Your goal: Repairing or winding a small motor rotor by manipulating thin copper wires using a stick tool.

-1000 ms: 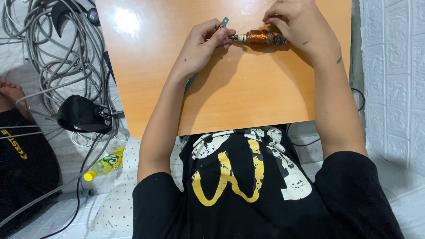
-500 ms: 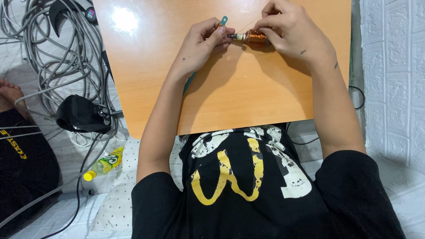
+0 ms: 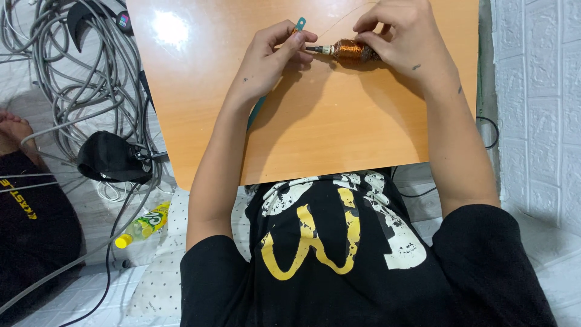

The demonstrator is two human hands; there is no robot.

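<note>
1. Left hand (image 3: 266, 60) pinches a teal tool (image 3: 299, 25) at the coil's shaft; a slip could nick the winding.
2. Right hand (image 3: 402, 39) fingers close around the copper coil (image 3: 351, 49) on the bench (image 3: 339, 133); a loose grip may let it roll.

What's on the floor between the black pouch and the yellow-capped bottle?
In the head view, grey cables cross the floor between the pouch and the bottle; nothing else lies there.
</note>
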